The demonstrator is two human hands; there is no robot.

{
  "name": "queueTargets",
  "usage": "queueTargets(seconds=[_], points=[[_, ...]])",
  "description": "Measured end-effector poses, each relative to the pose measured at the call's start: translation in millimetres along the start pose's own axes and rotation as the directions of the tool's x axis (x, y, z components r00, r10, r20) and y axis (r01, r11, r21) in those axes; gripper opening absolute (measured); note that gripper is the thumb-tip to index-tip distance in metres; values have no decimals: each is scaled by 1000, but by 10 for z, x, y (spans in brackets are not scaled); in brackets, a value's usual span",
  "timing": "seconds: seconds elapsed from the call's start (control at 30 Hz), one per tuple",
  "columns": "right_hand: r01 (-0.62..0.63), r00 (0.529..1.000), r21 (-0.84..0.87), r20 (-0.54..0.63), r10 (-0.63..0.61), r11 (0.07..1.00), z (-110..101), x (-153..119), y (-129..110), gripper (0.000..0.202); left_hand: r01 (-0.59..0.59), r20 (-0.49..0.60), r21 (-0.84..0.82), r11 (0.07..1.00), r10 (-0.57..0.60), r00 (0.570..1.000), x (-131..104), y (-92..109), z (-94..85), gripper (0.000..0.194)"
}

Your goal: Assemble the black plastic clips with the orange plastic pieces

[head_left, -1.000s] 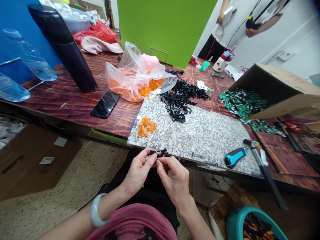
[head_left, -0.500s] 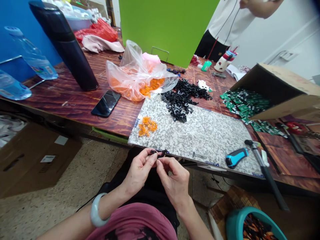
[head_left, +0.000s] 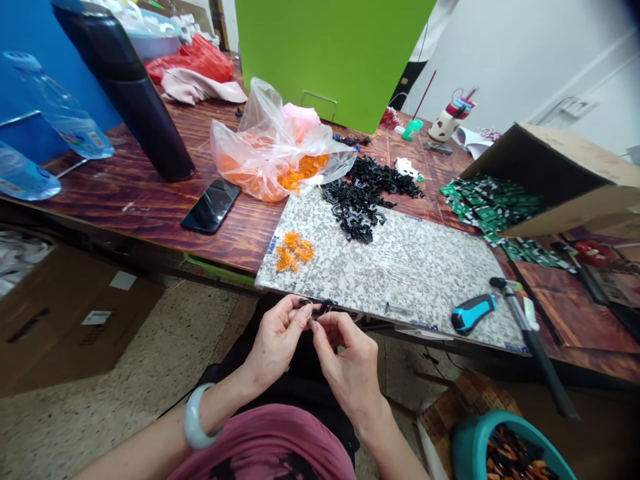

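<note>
My left hand (head_left: pixel 277 340) pinches a small black plastic part (head_left: pixel 323 308) between thumb and fingers, just off the front edge of the speckled board (head_left: pixel 345 273). Close against it, my right hand (head_left: pixel 347 357) is closed too, its thumb and forefinger meeting at the same part. Fingers hide much of the piece. On the board lie a small heap of orange parts (head_left: pixel 294 251), a pile of black parts (head_left: pixel 357 203) and several thin wires (head_left: pixel 395 268). A blue-and-black tool handle (head_left: pixel 474 313) and a hammer (head_left: pixel 530 340) rest at its right end.
A plastic bag of orange parts (head_left: pixel 260 170), a phone (head_left: pixel 211 207) and a dark flask (head_left: pixel 145 120) stand left and behind. At right, green boards (head_left: pixel 493 203) spill from a carton (head_left: pixel 575 160). A teal bucket (head_left: pixel 465 440) of parts sits below. A green panel (head_left: pixel 330 60) rises behind.
My hands stay almost in place, still holding the black part together. The person at the back has moved mostly behind the green panel. The view has shifted very slightly.
</note>
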State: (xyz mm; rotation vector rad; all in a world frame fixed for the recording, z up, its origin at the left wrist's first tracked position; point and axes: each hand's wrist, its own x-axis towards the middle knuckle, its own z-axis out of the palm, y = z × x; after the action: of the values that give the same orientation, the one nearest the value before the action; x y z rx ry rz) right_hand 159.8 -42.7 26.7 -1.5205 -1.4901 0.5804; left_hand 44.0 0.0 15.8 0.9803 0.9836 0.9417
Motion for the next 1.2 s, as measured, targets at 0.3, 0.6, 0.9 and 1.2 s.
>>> queueTargets(seconds=[0.3, 0.6, 0.9, 1.2], points=[[-84, 991, -16, 100, 86, 996, -93, 68, 34, 5, -79, 59, 243, 967, 66, 996, -9, 1, -61, 17], [-58, 966, -162, 241, 97, 985, -171, 104, 173, 11, -134, 138, 414, 900, 83, 987, -5, 25, -131, 15], [88, 897, -317, 438, 64, 944, -234, 163, 186, 10, -179, 282, 655, 735, -18, 959, 15, 98, -160, 19], [441, 761, -338, 632, -147, 831, -351, 258, 295, 16, -71, 354, 549, 833, -155, 922, 34, 114, -225, 21]])
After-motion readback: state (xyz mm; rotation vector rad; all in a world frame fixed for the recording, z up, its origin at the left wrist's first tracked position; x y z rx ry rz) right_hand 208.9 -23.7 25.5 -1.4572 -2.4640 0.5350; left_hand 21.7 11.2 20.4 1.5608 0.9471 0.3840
